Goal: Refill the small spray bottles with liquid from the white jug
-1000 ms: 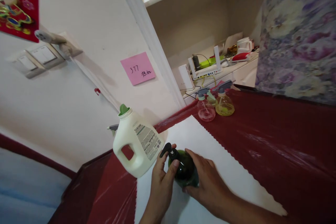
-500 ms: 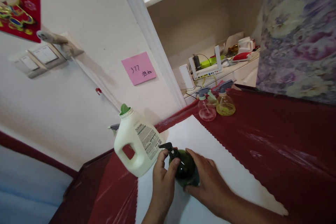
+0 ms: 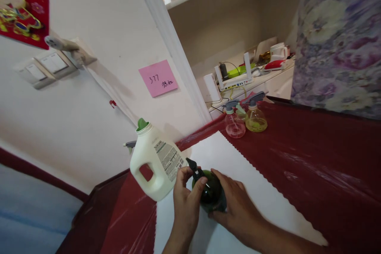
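Observation:
A dark green pump bottle (image 3: 210,190) with a black pump head (image 3: 194,166) is held between my two hands over a white sheet (image 3: 235,166) with a scalloped edge. My left hand (image 3: 187,198) pinches the collar below the pump head, thumb in front and fingers behind. Around the bottle's right side curls my right hand (image 3: 238,202), its thumb low on the body. Just left of my hands stands a large cream jug (image 3: 157,158) with a handle, its mouth uncapped and a green spout showing.
Spray bottles with pink liquid (image 3: 235,127) and yellow liquid (image 3: 256,121) stand at the back of the red-covered table (image 3: 315,158). Behind them a white router (image 3: 236,81) sits on a counter. A pink note (image 3: 158,78) is on the wall.
The pump head has turned: its nozzle pointed left before and now points up and to the left, away from me. Both hands keep their hold on the bottle.

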A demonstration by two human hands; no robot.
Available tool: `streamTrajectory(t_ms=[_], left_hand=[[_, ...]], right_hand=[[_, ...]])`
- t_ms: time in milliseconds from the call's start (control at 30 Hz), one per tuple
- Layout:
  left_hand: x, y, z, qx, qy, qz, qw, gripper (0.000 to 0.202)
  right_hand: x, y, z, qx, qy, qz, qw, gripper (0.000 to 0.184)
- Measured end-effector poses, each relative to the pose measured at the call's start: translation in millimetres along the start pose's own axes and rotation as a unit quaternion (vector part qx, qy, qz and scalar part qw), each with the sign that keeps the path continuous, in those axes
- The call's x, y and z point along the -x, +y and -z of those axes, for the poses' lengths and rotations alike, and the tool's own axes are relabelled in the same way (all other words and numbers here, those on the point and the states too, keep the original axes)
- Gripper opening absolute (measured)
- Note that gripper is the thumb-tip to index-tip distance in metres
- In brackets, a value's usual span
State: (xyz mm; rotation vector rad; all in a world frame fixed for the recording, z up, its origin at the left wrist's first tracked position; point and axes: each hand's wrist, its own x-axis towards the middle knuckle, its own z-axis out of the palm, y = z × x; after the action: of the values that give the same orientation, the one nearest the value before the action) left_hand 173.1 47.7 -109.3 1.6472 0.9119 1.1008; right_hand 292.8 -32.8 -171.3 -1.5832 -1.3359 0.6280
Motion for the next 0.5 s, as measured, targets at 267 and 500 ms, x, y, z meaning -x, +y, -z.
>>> streamTrajectory(t_ms=[267,500], left_hand=[[4,-1,14.9,-0.033,-0.072,0.01,0.997,0.043],[0,-1,7.5,-0.026,-0.024,0.003,0.999,0.049]], right_hand=[[-1,3,-2,-0.001,0.007,0.013,1.0,0.094],[0,5,-5,0.002,0.015,0.013,1.0,0.095]])
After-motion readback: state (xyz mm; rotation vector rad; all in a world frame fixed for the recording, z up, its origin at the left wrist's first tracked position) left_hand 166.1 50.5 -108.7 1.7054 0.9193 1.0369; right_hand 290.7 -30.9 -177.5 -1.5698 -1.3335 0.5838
